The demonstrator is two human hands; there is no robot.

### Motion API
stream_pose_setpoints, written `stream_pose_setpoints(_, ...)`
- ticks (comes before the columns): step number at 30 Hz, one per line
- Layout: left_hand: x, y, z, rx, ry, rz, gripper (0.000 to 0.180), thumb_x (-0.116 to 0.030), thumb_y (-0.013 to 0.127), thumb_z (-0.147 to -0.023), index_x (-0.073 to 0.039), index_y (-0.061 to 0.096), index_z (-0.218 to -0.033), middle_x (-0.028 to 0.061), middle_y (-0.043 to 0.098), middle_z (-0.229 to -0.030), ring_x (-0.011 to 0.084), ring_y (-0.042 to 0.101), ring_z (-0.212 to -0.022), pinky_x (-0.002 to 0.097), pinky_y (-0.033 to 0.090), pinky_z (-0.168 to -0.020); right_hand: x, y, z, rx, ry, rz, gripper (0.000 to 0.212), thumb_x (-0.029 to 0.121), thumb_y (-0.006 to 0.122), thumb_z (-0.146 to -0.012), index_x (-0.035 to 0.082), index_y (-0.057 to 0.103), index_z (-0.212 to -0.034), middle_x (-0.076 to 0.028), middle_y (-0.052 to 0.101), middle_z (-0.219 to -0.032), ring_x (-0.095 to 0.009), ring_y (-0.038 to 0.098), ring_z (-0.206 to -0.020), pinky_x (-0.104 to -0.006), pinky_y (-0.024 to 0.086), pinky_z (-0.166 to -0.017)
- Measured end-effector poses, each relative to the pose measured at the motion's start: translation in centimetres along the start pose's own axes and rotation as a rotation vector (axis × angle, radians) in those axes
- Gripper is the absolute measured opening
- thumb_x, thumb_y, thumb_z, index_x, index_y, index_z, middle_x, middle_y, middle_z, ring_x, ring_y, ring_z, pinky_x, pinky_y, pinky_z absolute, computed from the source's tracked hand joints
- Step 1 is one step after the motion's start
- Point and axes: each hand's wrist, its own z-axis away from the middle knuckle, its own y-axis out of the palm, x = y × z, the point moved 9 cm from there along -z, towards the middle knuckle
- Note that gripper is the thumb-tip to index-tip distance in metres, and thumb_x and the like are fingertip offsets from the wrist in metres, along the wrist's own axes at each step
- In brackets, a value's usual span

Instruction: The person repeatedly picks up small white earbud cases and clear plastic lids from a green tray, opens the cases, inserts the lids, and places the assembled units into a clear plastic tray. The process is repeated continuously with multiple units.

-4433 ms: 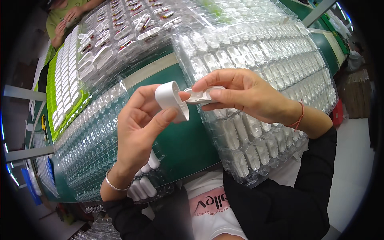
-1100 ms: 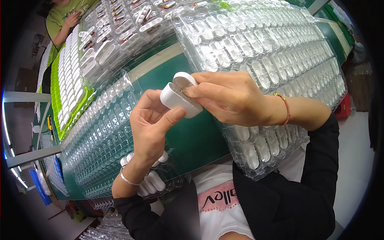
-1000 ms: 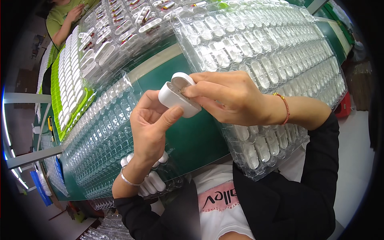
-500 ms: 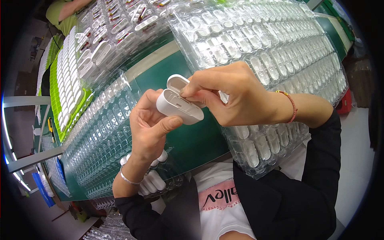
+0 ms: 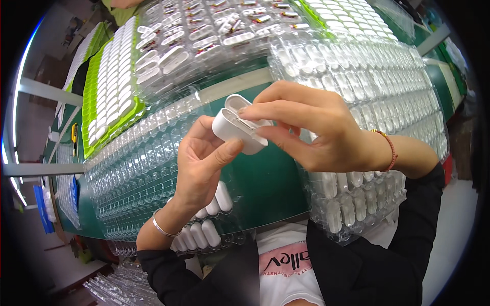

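Observation:
A small white earphone charging case (image 5: 237, 129) with its lid (image 5: 236, 103) flipped up is held above the green table. My left hand (image 5: 201, 163) wraps around the case's body, thumb pressed along its front. At the case's mouth is my right hand (image 5: 324, 130), its index finger by the raised lid and its thumb on the opposite rim. The right fingers cover part of the opening, so I cannot make out whether a small piece lies between them. Below my left wrist, several white case shells (image 5: 206, 233) sit in a clear tray.
Stacked clear trays of white shells (image 5: 352, 84) fill the right side. Clear trays (image 5: 138, 168) lie at left. Green trays (image 5: 109, 89) hold white pieces, and a far tray holds parts with red wires (image 5: 204, 28). A person's arm (image 5: 125, 4) shows at top left.
My view has shifted, so the scene sits further right. My right thumb and index finger have spread from a tight pinch at the case's mouth. My left hand still holds the case.

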Motion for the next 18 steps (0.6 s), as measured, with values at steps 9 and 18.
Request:
stream_pose_setpoints(9,-3.2,-6.7,1.5,-0.212,0.127,-0.103,0.034,-0.005,0.067,-0.089,0.001,0.051,-0.118,0.0135,0.062,-0.115,0.0201,0.06,-0.109,0.0341,0.049,-0.093,-1.9,6.1,-7.3,0.141,0.069,-0.045,0.012,0.004,0.07,-0.078,0.003,0.07,-0.089,-0.01,0.068,-0.075,-0.018,0.059,-0.057,-0.029,0.046,-0.054)
stream_pose_setpoints(18,-5.1,-9.3,6.1,-0.265,0.154,-0.391,0.027,0.001,0.059,-0.091,0.001,0.05,-0.116,0.0117,0.059,-0.109,0.0189,0.061,-0.1,0.027,0.052,-0.075,-13.5,9.3,-21.1,0.131,-0.123,0.598,0.013,0.008,0.063,-0.075,0.006,0.072,-0.084,-0.012,0.07,-0.081,-0.03,0.067,-0.076,-0.0397,0.052,-0.068)
